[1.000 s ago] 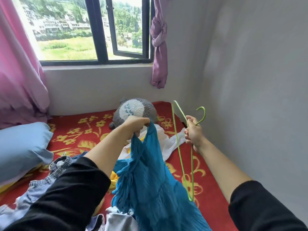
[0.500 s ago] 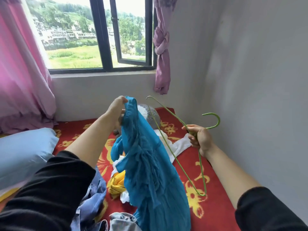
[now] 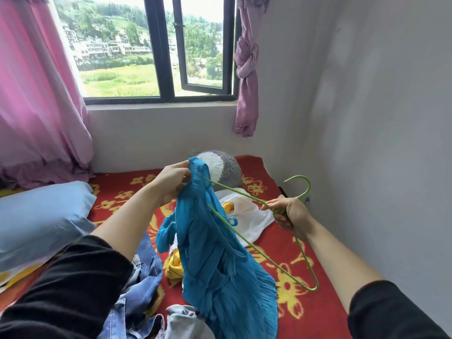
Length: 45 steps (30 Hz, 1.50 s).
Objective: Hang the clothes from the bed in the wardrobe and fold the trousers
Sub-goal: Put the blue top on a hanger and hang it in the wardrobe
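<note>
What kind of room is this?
Most likely a bedroom. There is a bed with a red flowered blanket, a blue pillow and a plush toy on it, and pink curtains at the window.

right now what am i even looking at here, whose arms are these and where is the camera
There is no machine here. The camera sits on a person's head and looks forward and down, so the two arms in black sleeves are that person's own. The left hand holds up a blue garment by its top edge. The right hand grips a green wire hanger near its hook, with one end of the hanger reaching into the garment. Below is a bed with a red flowered blanket, a blue pillow, a grey plush toy, a white garment and denim clothes.
</note>
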Motion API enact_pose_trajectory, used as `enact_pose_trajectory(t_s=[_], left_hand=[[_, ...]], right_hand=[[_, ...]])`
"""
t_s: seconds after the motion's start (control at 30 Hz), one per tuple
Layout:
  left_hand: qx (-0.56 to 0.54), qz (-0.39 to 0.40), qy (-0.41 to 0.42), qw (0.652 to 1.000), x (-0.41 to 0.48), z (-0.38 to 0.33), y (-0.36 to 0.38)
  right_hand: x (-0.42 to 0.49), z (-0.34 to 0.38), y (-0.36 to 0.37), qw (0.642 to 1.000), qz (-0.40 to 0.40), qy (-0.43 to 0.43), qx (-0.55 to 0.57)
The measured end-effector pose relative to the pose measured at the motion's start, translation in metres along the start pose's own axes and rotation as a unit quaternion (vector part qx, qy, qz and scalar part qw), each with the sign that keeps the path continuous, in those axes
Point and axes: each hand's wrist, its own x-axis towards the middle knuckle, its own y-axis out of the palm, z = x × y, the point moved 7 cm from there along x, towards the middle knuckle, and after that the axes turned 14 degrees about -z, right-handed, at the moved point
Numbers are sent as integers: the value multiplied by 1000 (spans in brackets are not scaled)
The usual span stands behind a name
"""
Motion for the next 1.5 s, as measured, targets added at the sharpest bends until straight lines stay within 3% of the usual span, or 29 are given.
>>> enact_pose_trajectory(t_s=[0.2,0.27,0.3,0.33,0.37,0.43,0.5,0.57,0.63,0.73,0.83,0.93,1.0,1.07,1.2,1.33,1.43,1.5], left_hand=[[152,95,59,982,-29,-7,26],[189,65,134,971,-38,-18,32],[235,10,205,950,-40,-27,29],[304,-58,290,906,-44,-37,27],[384,-111,366,840,-49,-42,28],[495,-97,441,742,-56,-36,41],[535,-23,439,722,-55,-18,54],[510,17,419,751,-52,-5,60],[460,8,385,800,-47,1,60],[432,-55,327,839,-38,9,49],[400,-108,281,866,-32,13,37],[344,-130,231,901,-30,13,26],[306,-126,210,920,-30,12,20],[276,-123,199,932,-31,10,14],[197,-119,185,955,-31,7,2],[106,-125,170,972,-29,4,-14],[93,-156,170,969,-27,3,-42],[94,-172,164,967,-25,8,-63]], right_hand=[[-1,18,25,998,-20,-52,-2],[-2,26,35,997,-18,-81,7],[-3,28,38,996,-16,-89,13],[-3,30,41,995,-16,-93,19],[-3,32,44,995,-17,-95,22],[-4,34,49,995,-19,-99,10],[-7,34,53,994,-19,-104,-12],[-11,32,55,994,-9,-106,-27],[-13,31,54,988,-8,-130,-82],[-11,29,37,939,-118,-230,-227],[-18,17,22,907,-190,-288,-240],[-10,-38,33,931,-80,-169,-313],[-9,-83,44,916,-9,-74,-393],[-6,-115,50,904,-13,-20,-427],[-11,-162,73,939,-14,126,-319],[-5,-174,78,939,-76,131,-310],[13,-164,58,963,-142,206,-96],[30,-144,40,954,-171,234,80]])
